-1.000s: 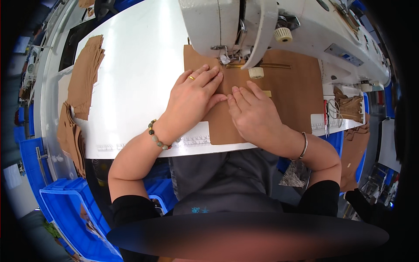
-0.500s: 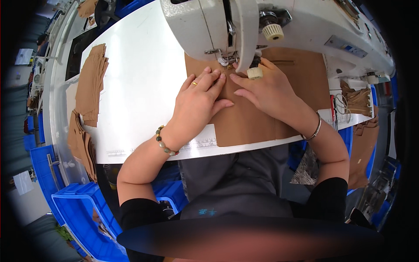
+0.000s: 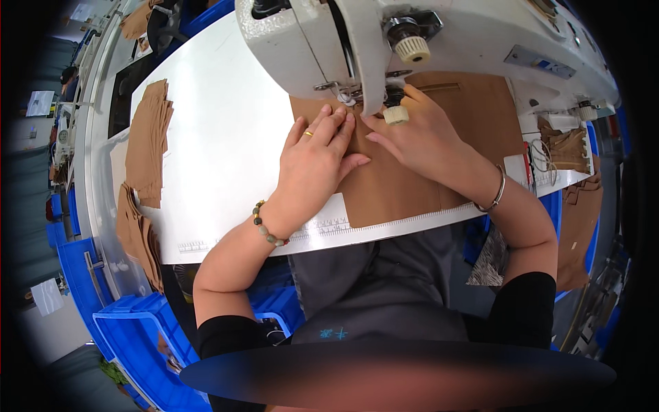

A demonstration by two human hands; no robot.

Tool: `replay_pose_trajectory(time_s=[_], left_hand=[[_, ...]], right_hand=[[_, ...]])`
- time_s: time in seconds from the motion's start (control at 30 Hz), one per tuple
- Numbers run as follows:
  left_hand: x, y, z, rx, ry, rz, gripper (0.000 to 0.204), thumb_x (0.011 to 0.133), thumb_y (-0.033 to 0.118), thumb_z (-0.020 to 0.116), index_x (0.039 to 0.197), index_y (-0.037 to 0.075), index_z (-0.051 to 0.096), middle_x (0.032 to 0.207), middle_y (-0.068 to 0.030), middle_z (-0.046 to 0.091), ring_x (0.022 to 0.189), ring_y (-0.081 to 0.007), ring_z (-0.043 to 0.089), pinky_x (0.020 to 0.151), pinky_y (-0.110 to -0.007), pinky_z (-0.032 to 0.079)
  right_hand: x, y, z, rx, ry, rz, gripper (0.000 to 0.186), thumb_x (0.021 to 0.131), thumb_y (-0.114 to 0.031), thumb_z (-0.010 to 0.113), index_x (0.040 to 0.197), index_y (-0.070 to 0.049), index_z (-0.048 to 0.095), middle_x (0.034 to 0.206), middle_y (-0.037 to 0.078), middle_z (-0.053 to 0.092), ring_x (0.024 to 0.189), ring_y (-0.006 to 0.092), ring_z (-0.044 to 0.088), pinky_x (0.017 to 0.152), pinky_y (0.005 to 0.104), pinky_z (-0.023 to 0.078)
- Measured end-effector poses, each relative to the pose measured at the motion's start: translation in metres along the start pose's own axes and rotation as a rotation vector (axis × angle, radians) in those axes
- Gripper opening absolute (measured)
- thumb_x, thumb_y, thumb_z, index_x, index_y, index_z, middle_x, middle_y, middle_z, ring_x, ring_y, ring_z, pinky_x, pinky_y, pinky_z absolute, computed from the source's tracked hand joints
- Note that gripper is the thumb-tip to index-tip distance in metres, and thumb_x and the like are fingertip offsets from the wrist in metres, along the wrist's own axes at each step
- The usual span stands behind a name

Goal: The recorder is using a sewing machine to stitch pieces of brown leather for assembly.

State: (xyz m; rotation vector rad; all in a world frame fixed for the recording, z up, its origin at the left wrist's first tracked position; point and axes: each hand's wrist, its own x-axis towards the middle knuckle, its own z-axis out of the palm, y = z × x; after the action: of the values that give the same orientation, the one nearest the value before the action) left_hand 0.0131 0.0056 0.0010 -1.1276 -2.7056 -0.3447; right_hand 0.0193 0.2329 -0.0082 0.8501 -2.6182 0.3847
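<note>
A wide brown fabric panel (image 3: 395, 189) lies on the white table under the head of a white sewing machine (image 3: 473, 41). A narrow slit-like opening (image 3: 443, 87) runs across its far part. My left hand (image 3: 309, 161) rests flat on the panel's left side, fingers stretched toward the presser foot (image 3: 349, 99). On the other side of the foot, my right hand (image 3: 425, 130) lies on the fabric with thumb and index finger extended and apart. A cream knob (image 3: 396, 115) partly covers its other fingers. The needle point is too small to make out.
Stacked brown fabric pieces (image 3: 147, 144) lie at the table's left, with more folded pieces (image 3: 137, 237) hanging over the edge. Blue bins (image 3: 147, 343) stand below left. At right are brown scraps (image 3: 566, 147) and larger brown pieces (image 3: 576, 230). Ruler markings line the front edge.
The whole view has shifted slightly, with the machine head now farther left in the picture. Both hands keep nearly the same pose on the fabric beside the presser foot.
</note>
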Motion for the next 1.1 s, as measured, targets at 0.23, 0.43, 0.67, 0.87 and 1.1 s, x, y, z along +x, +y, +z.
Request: replay_pose_trajectory(time_s=[0.23, 0.43, 0.67, 0.87, 1.1], left_hand=[[0.004, -0.002, -0.001, 0.051, 0.023, 0.001, 0.064, 0.085, 0.043, 0.074, 0.135, 0.004, 0.066, 0.142, -0.0091, 0.063, 0.133, -0.0259, 0.059, 0.110, -0.042, 0.044], [0.006, -0.001, -0.003, 0.033, 0.025, -0.009, 0.063, 0.086, 0.044, 0.074, 0.135, 0.004, 0.067, 0.141, -0.0092, 0.064, 0.132, -0.0260, 0.059, 0.109, -0.044, 0.045], [0.007, -0.002, -0.002, 0.053, 0.045, 0.005, 0.062, 0.087, 0.044, 0.073, 0.134, 0.005, 0.067, 0.138, -0.0082, 0.065, 0.128, -0.0247, 0.061, 0.109, -0.044, 0.046], [0.008, -0.004, -0.004, 0.052, 0.024, -0.011, 0.061, 0.088, 0.046, 0.071, 0.135, 0.006, 0.067, 0.136, -0.0073, 0.066, 0.124, -0.0237, 0.063, 0.110, -0.046, 0.045], [0.007, -0.006, -0.001, 0.054, 0.046, 0.004, 0.061, 0.089, 0.046, 0.071, 0.135, 0.007, 0.067, 0.134, -0.0068, 0.066, 0.120, -0.0228, 0.064, 0.111, -0.047, 0.045]], right_hand=[[0.003, 0.004, 0.004, -0.014, 0.005, 0.014, 0.028, 0.088, -0.031, 0.074, 0.091, -0.003, 0.080, 0.108, 0.011, 0.076, 0.117, 0.0253, 0.065, 0.111, 0.0465, 0.044], [0.003, 0.004, 0.005, -0.014, 0.029, 0.021, 0.033, 0.088, -0.031, 0.074, 0.099, -0.001, 0.078, 0.112, 0.010, 0.075, 0.118, 0.0260, 0.065, 0.111, 0.0467, 0.044], [0.003, 0.004, 0.008, -0.002, 0.028, 0.017, 0.033, 0.089, -0.031, 0.073, 0.101, 0.000, 0.077, 0.111, 0.009, 0.075, 0.119, 0.0253, 0.065, 0.112, 0.0468, 0.044], [0.009, 0.012, -0.022, 0.014, 0.115, 0.049, 0.024, 0.090, -0.033, 0.074, 0.095, -0.010, 0.080, 0.099, 0.005, 0.077, 0.099, 0.0209, 0.071, 0.098, 0.0432, 0.053], [0.018, 0.037, -0.038, 0.242, 0.489, 0.317, 0.010, 0.085, -0.019, 0.078, 0.088, -0.010, 0.083, 0.072, 0.003, 0.075, 0.061, 0.0187, 0.069, 0.058, 0.0324, 0.052]])
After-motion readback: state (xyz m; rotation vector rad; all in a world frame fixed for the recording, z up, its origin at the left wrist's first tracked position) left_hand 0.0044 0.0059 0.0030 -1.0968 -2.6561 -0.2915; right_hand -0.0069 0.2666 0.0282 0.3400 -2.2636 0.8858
